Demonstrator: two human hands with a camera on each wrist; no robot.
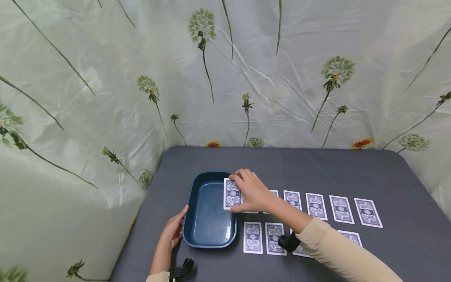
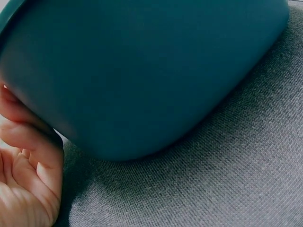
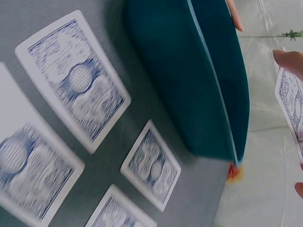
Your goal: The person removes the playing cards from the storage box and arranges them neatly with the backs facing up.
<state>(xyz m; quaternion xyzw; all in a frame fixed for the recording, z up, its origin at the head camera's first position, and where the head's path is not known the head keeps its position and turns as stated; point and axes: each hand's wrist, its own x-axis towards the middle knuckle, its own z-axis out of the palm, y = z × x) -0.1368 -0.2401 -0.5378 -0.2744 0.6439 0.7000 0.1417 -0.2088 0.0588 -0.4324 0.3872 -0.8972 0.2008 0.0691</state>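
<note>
My right hand (image 1: 254,192) pinches a playing card (image 1: 232,194) by its opposite short edges, thumb below and fingers above. The card shows its blue-and-white back and is held over the right side of a dark teal tray (image 1: 209,223). In the right wrist view the lifted card (image 3: 291,104) appears at the right edge. At the tray's left wall, my left hand (image 1: 172,230) grips it, thumb near the rim and fingers curled against the outside in the left wrist view. The tray's far right corner is partly hidden behind the card and right hand.
Playing cards lie back up in two rows right of the tray, such as a far-row card (image 1: 341,209) and a near-row card (image 1: 253,237). My right forearm hides some. A flower-patterned curtain (image 1: 225,129) hangs behind the grey cloth-covered table (image 1: 299,164).
</note>
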